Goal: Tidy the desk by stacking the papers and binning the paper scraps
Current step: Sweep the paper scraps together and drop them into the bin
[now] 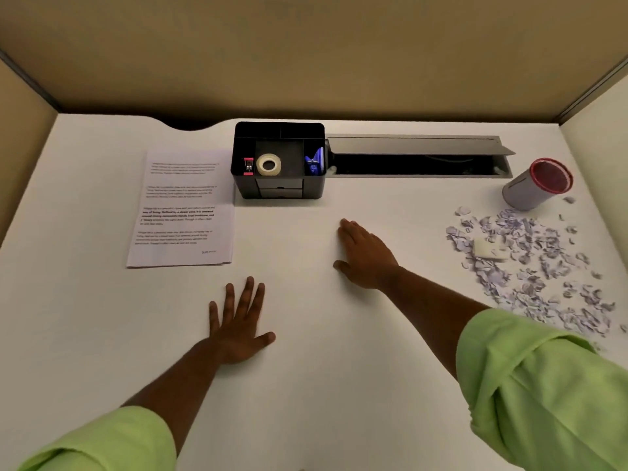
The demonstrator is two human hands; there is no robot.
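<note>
Neither grip holds anything: the left hand point(238, 329) and right hand point(365, 254) lie flat on the table point(339, 385). The papers point(181, 209) sit stacked far left. The scraps point(530, 263) spread right, near the bin point(538, 183), which seems tilted; careless sweeping could scatter them off the edge.

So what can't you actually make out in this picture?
Head view only:
- Text on the stacked papers: too small and blurred to read.
- Inside the grey bin: only a red lining shows; contents unclear.
- Pale block among the paper scraps: too blurred to identify.
- Open desk slot: dark inside.
- Organizer back compartments: in shadow.
</note>
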